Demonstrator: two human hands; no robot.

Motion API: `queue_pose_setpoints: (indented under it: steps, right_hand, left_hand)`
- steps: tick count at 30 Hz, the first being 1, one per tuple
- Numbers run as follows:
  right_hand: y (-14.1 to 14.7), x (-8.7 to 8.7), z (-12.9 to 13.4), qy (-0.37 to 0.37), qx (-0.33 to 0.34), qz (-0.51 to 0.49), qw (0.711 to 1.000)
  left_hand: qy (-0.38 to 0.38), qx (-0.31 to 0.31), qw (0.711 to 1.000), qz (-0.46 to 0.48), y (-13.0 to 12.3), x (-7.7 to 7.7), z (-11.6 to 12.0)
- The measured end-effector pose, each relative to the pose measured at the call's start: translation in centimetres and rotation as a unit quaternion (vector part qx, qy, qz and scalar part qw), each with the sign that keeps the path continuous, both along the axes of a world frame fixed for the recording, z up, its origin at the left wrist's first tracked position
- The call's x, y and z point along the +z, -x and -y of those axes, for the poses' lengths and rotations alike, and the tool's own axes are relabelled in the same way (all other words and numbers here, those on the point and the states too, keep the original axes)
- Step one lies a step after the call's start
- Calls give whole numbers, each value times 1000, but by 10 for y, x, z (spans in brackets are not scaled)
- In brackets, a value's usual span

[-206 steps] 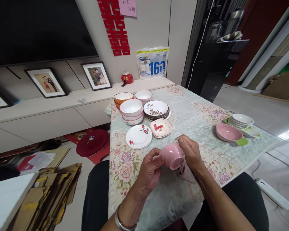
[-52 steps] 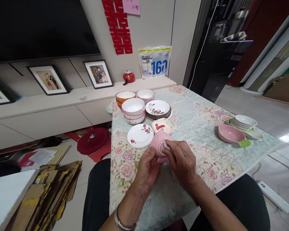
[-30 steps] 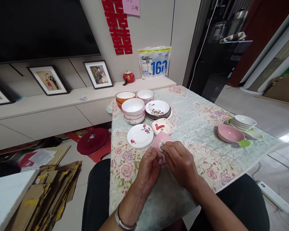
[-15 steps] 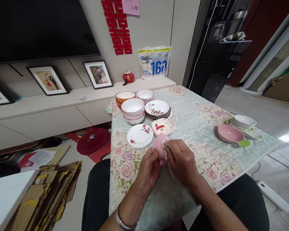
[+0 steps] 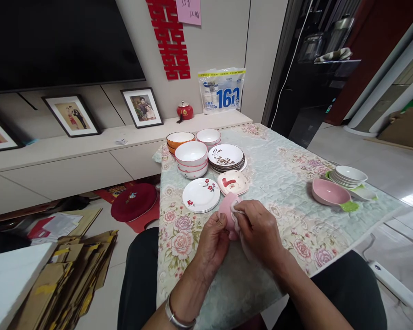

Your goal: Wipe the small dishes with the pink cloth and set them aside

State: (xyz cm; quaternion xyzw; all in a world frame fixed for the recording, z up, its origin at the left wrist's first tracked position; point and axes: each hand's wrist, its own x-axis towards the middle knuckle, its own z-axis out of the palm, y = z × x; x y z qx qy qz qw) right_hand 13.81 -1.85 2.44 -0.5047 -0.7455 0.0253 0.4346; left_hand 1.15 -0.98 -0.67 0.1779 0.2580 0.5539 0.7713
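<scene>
My left hand (image 5: 213, 238) grips a small pink bowl (image 5: 229, 206) by its edge, tilted up above the near part of the table. Pressed against the bowl's side is a white cloth (image 5: 235, 211), pinched in the fingers of my right hand (image 5: 261, 229). Part of the bowl is hidden behind my fingers. Just beyond my hands lie white plates with red flowers (image 5: 201, 195) and a squarish cream dish (image 5: 233, 183) with a red mark.
Stacked bowls (image 5: 192, 156) and dark-rimmed plates (image 5: 226, 156) stand farther back on the flowered tablecloth (image 5: 182, 238). At the right sit a pink leaf-handled bowl (image 5: 330, 191) and small white bowls (image 5: 351, 174). Flattened cardboard (image 5: 69, 275) lies on the floor at left.
My right hand has shifted very slightly with the cloth against the pink bowl. My left hand keeps its grip. The whole view has moved a little.
</scene>
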Motion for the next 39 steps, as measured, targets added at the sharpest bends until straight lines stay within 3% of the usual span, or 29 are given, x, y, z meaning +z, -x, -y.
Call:
queue_pose_setpoints:
  steps: [3,5,8,12,16,19,22,25,28,33,36,39]
  right_hand:
    - [-8,7,0,51,86,28,995]
    - [-15,11,1,82,103,56,990]
    - [-21,9,1,89,34,98,991]
    - [-12,-1,-1,34,-40,89,995]
    - [0,0,2,7,14,55,998]
    - [-4,8,4,59,61,74,994]
    - [-12,11,5,98,16,108,989]
    - [-12,9,8,87,-39,141,985]
    - [-4,9,10,75,-20,140,987]
    - [2,6,3,20,45,46,998]
    - [0,0,-2,-15,4,46,999]
    - [-2,-1,-1,7,-54,82,995]
  left_hand:
    - [3,1,1000,-2,2,-1,-1]
    - [12,13,1000,-1,2,0,-1]
    - [12,35,999,-2,0,3,-1]
    - [4,40,999,-8,-2,4,-1]
    - [2,10,1000,-2,1,1,-1]
    - [5,2,1000,4,2,1,-1]
    - [5,21,1000,-2,1,3,-1]
    - [6,29,1000,-3,0,3,-1]
    - [5,16,1000,3,0,0,-2]
    - [-13,-26,1000,-8,1,-3,0]
    - [-6,-23,999,-23,1,-2,1]
    - [10,5,999,-31,0,-2,1]
